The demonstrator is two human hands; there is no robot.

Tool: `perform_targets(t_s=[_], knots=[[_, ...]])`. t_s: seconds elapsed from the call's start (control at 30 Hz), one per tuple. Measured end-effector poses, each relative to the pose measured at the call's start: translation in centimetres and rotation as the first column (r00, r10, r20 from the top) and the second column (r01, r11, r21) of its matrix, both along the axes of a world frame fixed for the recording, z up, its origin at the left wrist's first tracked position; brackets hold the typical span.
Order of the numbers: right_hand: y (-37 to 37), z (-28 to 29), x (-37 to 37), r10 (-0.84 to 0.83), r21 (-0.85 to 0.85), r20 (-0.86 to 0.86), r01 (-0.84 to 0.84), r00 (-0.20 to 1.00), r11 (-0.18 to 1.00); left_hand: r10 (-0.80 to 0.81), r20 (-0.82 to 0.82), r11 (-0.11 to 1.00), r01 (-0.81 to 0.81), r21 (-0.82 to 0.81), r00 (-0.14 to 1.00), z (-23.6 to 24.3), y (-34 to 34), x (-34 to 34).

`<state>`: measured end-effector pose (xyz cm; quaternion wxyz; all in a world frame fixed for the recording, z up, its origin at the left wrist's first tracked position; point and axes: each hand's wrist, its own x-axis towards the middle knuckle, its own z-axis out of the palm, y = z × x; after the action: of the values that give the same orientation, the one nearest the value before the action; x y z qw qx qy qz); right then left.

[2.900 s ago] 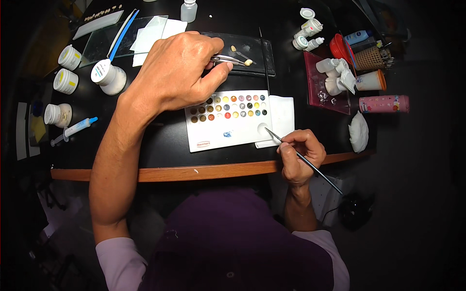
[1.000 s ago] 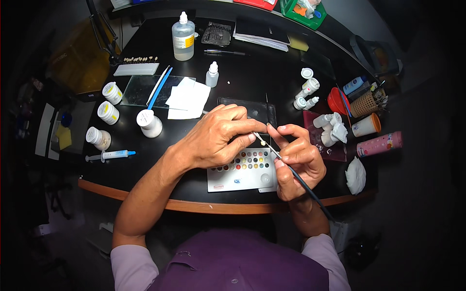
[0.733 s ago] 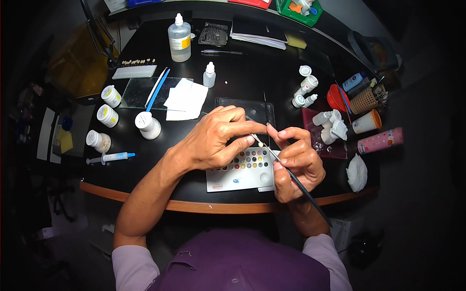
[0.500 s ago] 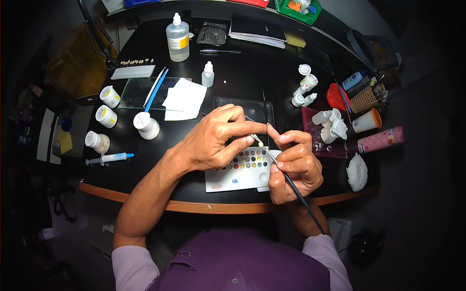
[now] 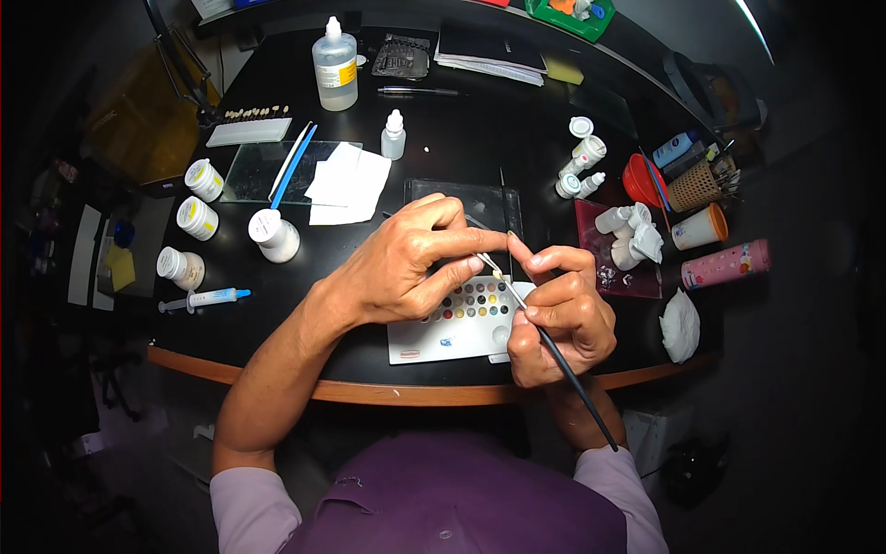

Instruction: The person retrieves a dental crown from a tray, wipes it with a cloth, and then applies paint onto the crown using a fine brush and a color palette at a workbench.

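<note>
My left hand [image 5: 392, 263] is closed in a pinch on slim metal tweezers [image 5: 487, 260]. A tiny cream-coloured piece shaped like a tooth crown [image 5: 497, 274] sits at their tips. My right hand [image 5: 570, 319] grips a fine brush with a long dark handle [image 5: 577, 388] and a silvery ferrule. Its tip meets or nearly meets the crown; contact is too small to tell. The two index fingers come together just above. Below the hands lies a white palette card [image 5: 443, 347] with rows of coloured round spots, partly hidden by my left hand.
To the left stand white jars [image 5: 274, 235], syringes [image 5: 214, 299], a glass slab [image 5: 245, 171] and white paper [image 5: 351, 189]. Dropper bottles [image 5: 336, 74] are farther back. On the right are a red tray [image 5: 637, 282] with small bottles, a red bowl [image 5: 639, 182] and a crumpled tissue [image 5: 680, 328].
The whole view has shifted very slightly. Both hands keep the same pose, with the brush tip still by the crown.
</note>
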<state>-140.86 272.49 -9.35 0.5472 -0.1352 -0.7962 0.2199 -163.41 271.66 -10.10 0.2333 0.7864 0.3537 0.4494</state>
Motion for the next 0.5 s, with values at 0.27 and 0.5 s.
perform_targets(t_s=[0.27, 0.5], knots=[[0.03, -0.25, -0.04, 0.014, -0.016, -0.058, -0.015, 0.998, 1.0, -0.005, -0.001, 1.0, 0.005, 0.019, 1.0, -0.06, 0.0, 0.01], [0.12, -0.29, 0.23, 0.001, -0.001, -0.012, -0.001, 1.0, 1.0, -0.006, -0.009, 1.0, 0.006, 0.028, 1.0, -0.09, 0.07, 0.0]])
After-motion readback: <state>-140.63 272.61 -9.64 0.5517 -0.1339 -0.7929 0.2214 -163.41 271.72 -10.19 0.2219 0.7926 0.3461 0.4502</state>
